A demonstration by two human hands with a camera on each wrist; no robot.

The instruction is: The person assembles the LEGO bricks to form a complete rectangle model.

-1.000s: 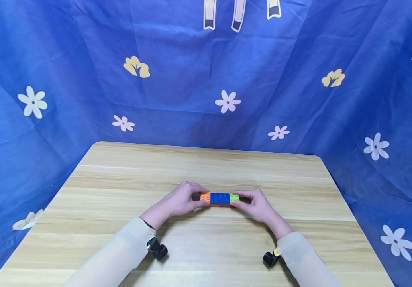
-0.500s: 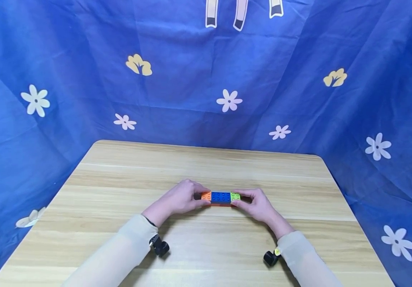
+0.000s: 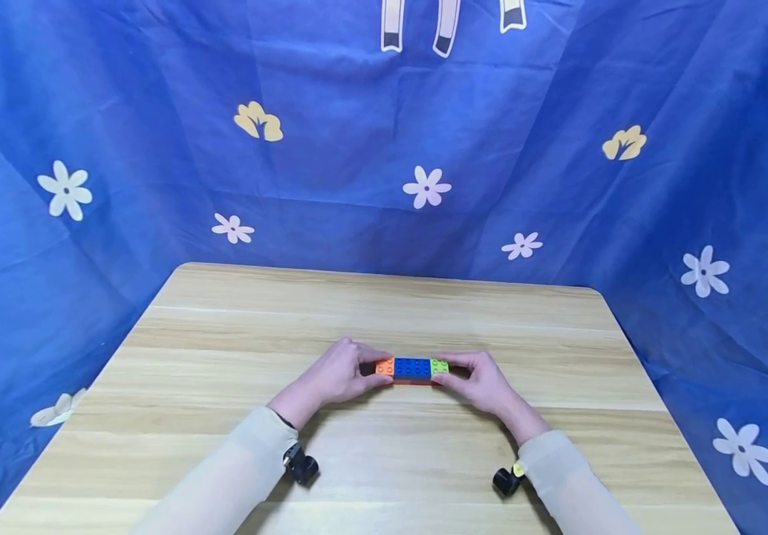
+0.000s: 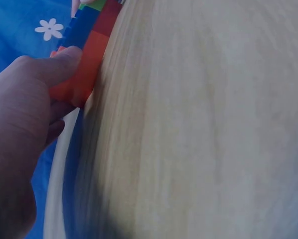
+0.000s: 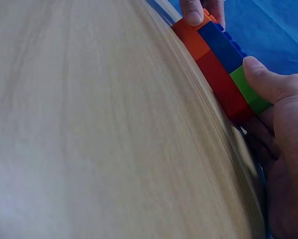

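A two-layer row of toy building bricks lies crosswise near the middle of the table. Its top layer runs from an orange brick (image 3: pixel 385 367) through a long blue brick (image 3: pixel 413 368) to a lime green brick (image 3: pixel 440 365). Beneath them, a red brick (image 5: pixel 223 87) and a lower orange brick (image 5: pixel 191 41) show in the right wrist view. My left hand (image 3: pixel 339 377) pinches the orange end between thumb and fingers. At the opposite end, my right hand (image 3: pixel 483 380) pinches the green brick, thumb on the near side. Fingers partly cover both ends.
The wood-grain table (image 3: pixel 277 312) extends around the bricks on all sides. A blue curtain (image 3: pixel 330 171) with printed flowers hangs behind and beside it. Small black cameras sit at the left wrist (image 3: pixel 302 468) and right wrist (image 3: pixel 507 483).
Both hands keep their grip on the row of bricks, which stays in nearly the same place. My left forearm has shifted slightly to the right.
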